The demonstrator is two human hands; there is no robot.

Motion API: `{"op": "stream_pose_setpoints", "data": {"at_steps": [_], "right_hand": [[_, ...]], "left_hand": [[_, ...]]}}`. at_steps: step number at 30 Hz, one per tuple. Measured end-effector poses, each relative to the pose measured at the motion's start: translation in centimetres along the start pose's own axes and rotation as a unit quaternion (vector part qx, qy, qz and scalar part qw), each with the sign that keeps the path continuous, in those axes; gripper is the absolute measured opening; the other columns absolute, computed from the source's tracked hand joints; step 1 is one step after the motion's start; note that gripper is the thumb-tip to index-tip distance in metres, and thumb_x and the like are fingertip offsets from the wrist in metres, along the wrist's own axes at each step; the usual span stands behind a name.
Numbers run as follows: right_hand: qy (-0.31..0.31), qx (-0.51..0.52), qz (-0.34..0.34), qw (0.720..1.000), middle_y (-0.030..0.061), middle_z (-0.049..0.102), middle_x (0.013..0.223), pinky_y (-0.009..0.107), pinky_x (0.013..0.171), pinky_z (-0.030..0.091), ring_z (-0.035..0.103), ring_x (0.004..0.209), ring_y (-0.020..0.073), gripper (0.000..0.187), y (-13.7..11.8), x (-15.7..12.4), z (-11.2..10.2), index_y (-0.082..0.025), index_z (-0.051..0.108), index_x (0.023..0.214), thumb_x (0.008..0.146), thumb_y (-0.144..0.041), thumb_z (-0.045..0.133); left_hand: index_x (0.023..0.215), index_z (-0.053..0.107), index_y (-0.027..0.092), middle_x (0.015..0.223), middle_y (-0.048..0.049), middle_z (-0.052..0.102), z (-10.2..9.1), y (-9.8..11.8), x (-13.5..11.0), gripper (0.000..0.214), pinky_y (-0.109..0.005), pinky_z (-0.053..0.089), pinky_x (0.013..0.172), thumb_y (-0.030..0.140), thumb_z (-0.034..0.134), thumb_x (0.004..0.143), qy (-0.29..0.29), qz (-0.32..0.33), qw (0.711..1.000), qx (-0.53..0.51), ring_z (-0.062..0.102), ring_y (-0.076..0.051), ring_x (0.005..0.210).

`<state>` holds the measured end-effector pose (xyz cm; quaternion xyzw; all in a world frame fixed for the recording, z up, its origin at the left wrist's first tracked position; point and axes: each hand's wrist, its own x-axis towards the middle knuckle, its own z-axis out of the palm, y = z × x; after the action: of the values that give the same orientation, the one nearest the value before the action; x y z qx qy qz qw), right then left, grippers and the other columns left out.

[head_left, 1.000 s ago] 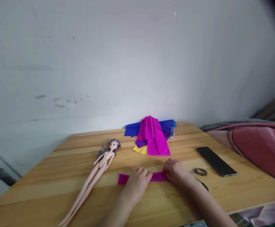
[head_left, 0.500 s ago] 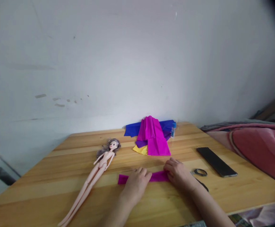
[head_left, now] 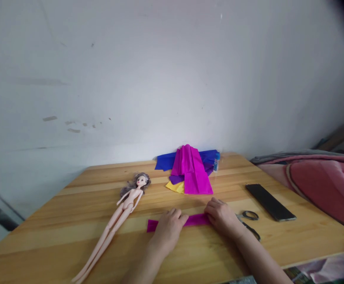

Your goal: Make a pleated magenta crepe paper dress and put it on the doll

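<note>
A narrow magenta strip of crepe-like paper lies flat on the wooden table, running left to right under both hands. My left hand is closed over its left part, fingers curled down on it, and a short end pokes out to the left. Around the strip's right end the fingers of my right hand are curled, hiding that end. Just beside my right wrist are scissors with black handles, partly covered by the forearm. Left of the hands, an undressed doll with grey hair lies on its back.
Against the wall sits a pile of magenta paper, blue paper, purple paper and yellow paper. A glue stick stands beside it. A black phone lies at the right, near pink bedding.
Both hands have shifted very slightly left along the strip. A little more of the scissors shows beside my right wrist. The doll and the pile lie as before.
</note>
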<state>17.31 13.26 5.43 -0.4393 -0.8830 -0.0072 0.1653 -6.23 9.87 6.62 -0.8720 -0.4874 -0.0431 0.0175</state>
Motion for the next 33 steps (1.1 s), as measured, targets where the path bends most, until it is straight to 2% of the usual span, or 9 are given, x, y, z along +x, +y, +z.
{"op": "stream_pose_setpoints", "data": {"at_steps": [6,13,17,21,29,33], "right_hand": [[-0.002,0.006,-0.006,1.0,0.0028,0.061,0.082,0.026,0.075,0.038,0.05,0.085,0.0166,0.017,0.3,-0.1,0.4,-0.019,0.062,0.074,0.08,-0.01,0.049],[-0.027,-0.004,-0.012,1.0,0.0023,0.062,0.081,0.027,0.074,0.037,0.05,0.085,0.0169,0.019,0.2,-0.2,0.1,-0.02,0.062,0.071,0.076,-0.007,0.049],[-0.046,-0.018,0.007,0.999,0.003,0.063,0.083,0.028,0.075,0.036,0.05,0.086,0.018,0.019,-0.4,-0.7,-0.1,-0.02,0.064,0.073,0.077,-0.009,0.05],[-0.041,-0.044,0.034,0.998,0.0049,0.063,0.086,0.032,0.075,0.034,0.05,0.086,0.0206,0.013,-1.4,-1.8,0.1,-0.022,0.065,0.079,0.08,-0.016,0.053],[0.001,-0.052,0.108,0.993,0.005,0.065,0.089,0.032,0.078,0.036,0.053,0.088,0.0214,0.021,-2.4,-3.5,0.4,-0.024,0.065,0.087,0.083,-0.012,0.048],[0.017,-0.041,0.124,0.991,0.0057,0.067,0.106,0.032,0.085,0.039,0.055,0.099,0.0223,0.035,-2.0,-3.2,0.5,-0.024,0.064,0.106,0.08,-0.008,0.047]], "left_hand": [[0.116,0.054,0.03,0.094,-0.0032,0.056,0.0,0.0,-0.2,0.035,-0.033,0.041,0.078,0.013,0.043,0.088,-0.002,0.024,0.999,0.035,0.051,-0.021,0.093],[0.114,0.054,0.023,0.094,-0.0057,0.058,0.1,0.1,-0.4,0.031,-0.036,0.041,0.076,0.012,0.049,0.085,0.012,0.056,0.996,0.068,0.051,-0.023,0.091],[0.109,0.056,0.021,0.091,-0.0064,0.058,0.2,0.3,-0.3,0.027,-0.035,0.042,0.075,0.011,0.049,0.085,0.02,0.064,0.994,0.081,0.052,-0.023,0.09],[0.105,0.058,0.021,0.09,-0.0061,0.059,0.0,0.4,-0.3,0.023,-0.034,0.041,0.073,0.012,0.048,0.086,0.028,0.064,0.994,0.081,0.053,-0.022,0.089],[0.11,0.056,0.021,0.093,-0.0053,0.059,0.7,0.1,-0.5,0.026,-0.034,0.041,0.074,0.013,0.048,0.087,0.034,0.061,0.993,0.091,0.052,-0.022,0.09],[0.107,0.057,0.02,0.092,-0.0057,0.059,1.1,0.2,-0.5,0.024,-0.035,0.041,0.074,0.012,0.05,0.085,0.05,0.066,0.992,0.09,0.052,-0.022,0.089]]}}
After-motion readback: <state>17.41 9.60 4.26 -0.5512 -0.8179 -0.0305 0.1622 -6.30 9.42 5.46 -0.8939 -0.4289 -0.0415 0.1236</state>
